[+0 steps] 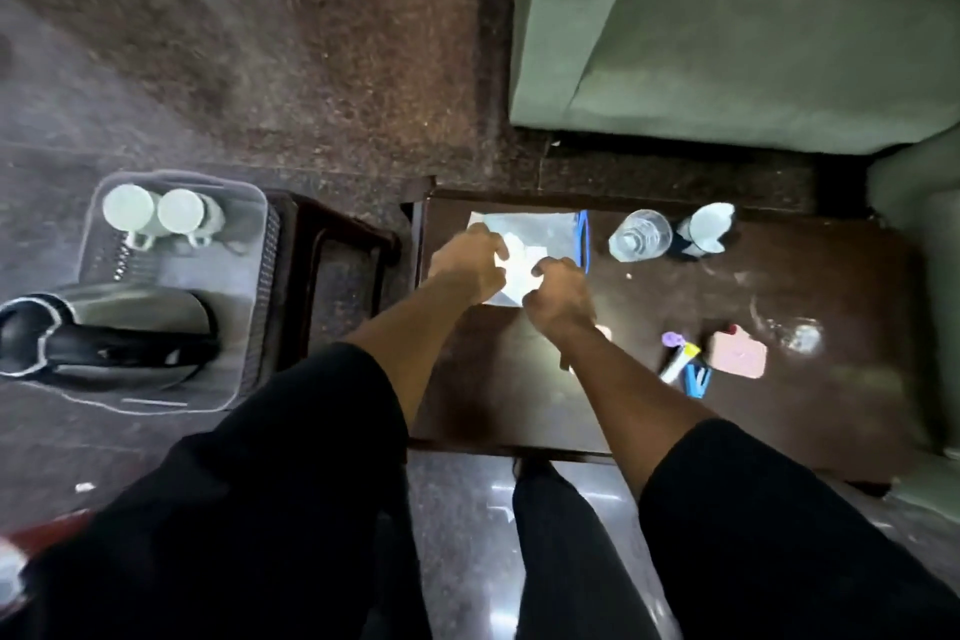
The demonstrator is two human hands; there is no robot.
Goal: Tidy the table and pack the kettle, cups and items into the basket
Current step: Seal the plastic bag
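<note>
Black sleeves are seen nearest, with both forearms reaching out over the dark wooden table (519, 400). The left hand (470, 263) and the right hand (558, 294) are curled, and a piece of white paper (519, 265) is pinched between their fingertips, above a clear plastic pouch (540, 229) with a blue edge that lies flat just beyond the knuckles. The paper is judged to be light and limp, easily creased or torn, so a hold by two opposite edges seems suited; the pouch is likely slippery and would be better taken at its stiffer blue edge.

Right of the right wrist, and nearer than its fingers, a marker (678, 364), a blue clip (696, 379) and a pink eraser-like block (740, 353) lie close together (what the block really is cannot be told). Beyond and to the right of the fingertips a clear glass (639, 234) stands upright, with a white jug-like vessel (706, 226) just beside it. The glass is judged fragile and smooth, best gripped around its wall.

Well apart to the left of the left hand, the grey basket (249, 276) rests on a stool, and the kettle (104, 338) is already laid in its near end, with two white cups (156, 213) in the far end. The remaining table things are not yet packed.
</note>
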